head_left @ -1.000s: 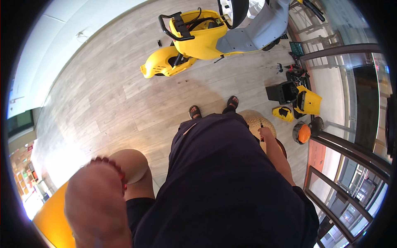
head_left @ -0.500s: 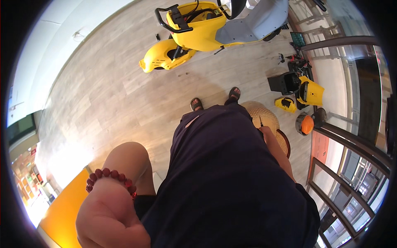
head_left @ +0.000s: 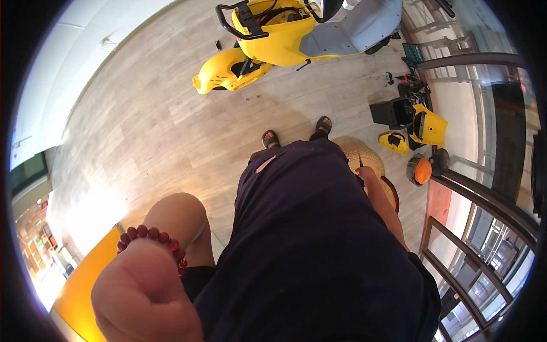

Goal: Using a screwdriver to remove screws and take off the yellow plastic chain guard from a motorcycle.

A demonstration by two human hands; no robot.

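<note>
My left hand [head_left: 142, 296] is raised close to the camera at the lower left, its back toward me and its fingers hidden. A red bead bracelet [head_left: 152, 235] circles its wrist. My right hand [head_left: 364, 171] hangs at my side over a round woven stool [head_left: 370, 155] and appears to grip a thin dark tool [head_left: 360, 162]. My dark clothing [head_left: 313, 245] fills the middle, and my sandalled feet [head_left: 296, 132] stand on the pale wooden floor.
A partly stripped yellow scooter [head_left: 273, 28] with a grey panel [head_left: 356, 25] stands ahead. A black box [head_left: 392, 112], yellow body panels [head_left: 428, 126] and an orange round part [head_left: 421, 171] lie at the right by glass doors [head_left: 484, 222]. An orange surface [head_left: 85, 285] sits lower left.
My left hand has dropped lower in the picture, so the bead bracelet now shows above it. The scooter has slid toward the top edge as my head tilted.
</note>
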